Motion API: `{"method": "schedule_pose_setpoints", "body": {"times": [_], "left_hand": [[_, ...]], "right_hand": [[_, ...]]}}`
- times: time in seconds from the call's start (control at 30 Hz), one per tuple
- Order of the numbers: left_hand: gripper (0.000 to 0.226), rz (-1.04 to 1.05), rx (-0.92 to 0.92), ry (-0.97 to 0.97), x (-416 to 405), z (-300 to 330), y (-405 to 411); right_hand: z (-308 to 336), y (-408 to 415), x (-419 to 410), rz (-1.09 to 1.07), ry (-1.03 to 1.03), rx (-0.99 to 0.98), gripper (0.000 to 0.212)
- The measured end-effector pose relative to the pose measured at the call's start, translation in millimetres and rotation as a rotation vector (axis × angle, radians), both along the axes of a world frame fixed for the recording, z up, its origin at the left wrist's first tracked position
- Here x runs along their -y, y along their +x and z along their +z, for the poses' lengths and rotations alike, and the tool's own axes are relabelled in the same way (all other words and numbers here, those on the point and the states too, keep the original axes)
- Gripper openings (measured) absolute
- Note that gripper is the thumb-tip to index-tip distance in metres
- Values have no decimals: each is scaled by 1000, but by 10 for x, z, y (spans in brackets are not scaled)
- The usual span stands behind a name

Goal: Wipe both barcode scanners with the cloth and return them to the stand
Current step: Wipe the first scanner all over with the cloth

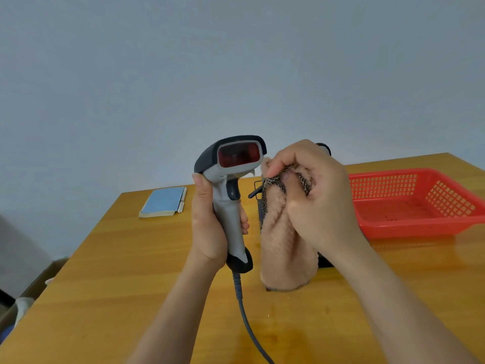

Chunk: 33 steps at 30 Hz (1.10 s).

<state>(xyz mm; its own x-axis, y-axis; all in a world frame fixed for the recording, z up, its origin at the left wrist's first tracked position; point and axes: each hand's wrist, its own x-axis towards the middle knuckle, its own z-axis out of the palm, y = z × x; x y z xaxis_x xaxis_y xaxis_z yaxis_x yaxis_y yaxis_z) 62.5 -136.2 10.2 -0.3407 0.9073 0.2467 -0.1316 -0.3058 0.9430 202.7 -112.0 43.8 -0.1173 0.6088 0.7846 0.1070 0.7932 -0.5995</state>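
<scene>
I see my left hand [210, 227] wrapped around the handle of the grey barcode scanner [231, 185], holding it upright above the tabletop [131, 271]; that grip is clenched on the handle, thumb up along its left side. The scanner's red window [238, 154] faces me, and its grey cable [245, 311] hangs from the black base of the handle down toward the near edge of the tabletop.

Just right of the scanner, my right hand [315, 195] is curled tight on the pink cloth [284, 245], bunching its top along with a dark patterned edge. The rest of the cloth hangs down from that grip, and its lower end appears to reach the tabletop. The cloth's upper corner sits close beside the scanner's head; I cannot tell whether they touch.

Behind the cloth and the right hand, dark parts of the stand [258, 191] show, mostly hidden. Right of the scanner, beyond the right hand, lies a red plastic basket [420, 203]. Left of the scanner, toward the far edge, lies a blue notebook [164, 202].
</scene>
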Motion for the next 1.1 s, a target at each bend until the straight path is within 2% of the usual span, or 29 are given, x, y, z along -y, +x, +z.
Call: {"method": "schedule_pose_setpoints", "body": {"times": [0.1,0.27,0.37,0.43,0.57,0.8,0.93,1.1], "left_hand": [[75,7,-27,8,-9,16,0],[75,7,-33,3,-7,-6,-13],[74,7,-7,-8,-6,-16,-30],[75,8,-1,-9,-8,-21,-45],[75,4,-9,-7,-5,-31,-33],[78,22,-147,45,-23,-97,-55],[77,63,-181,46,-27,-97,-69],[78,55,-152,11,-10,-109,-79]], "right_hand": [[-1,37,2,-73,-32,-26,36],[74,62,25,-156,-89,-32,18],[76,93,12,-120,-165,23,38],[76,107,3,-120,-124,42,43],[90,94,-10,-177,63,38,24],[26,-5,-61,-302,185,142,14],[-8,-30,-58,-255,221,205,20],[14,39,-5,-97,203,173,23]]}}
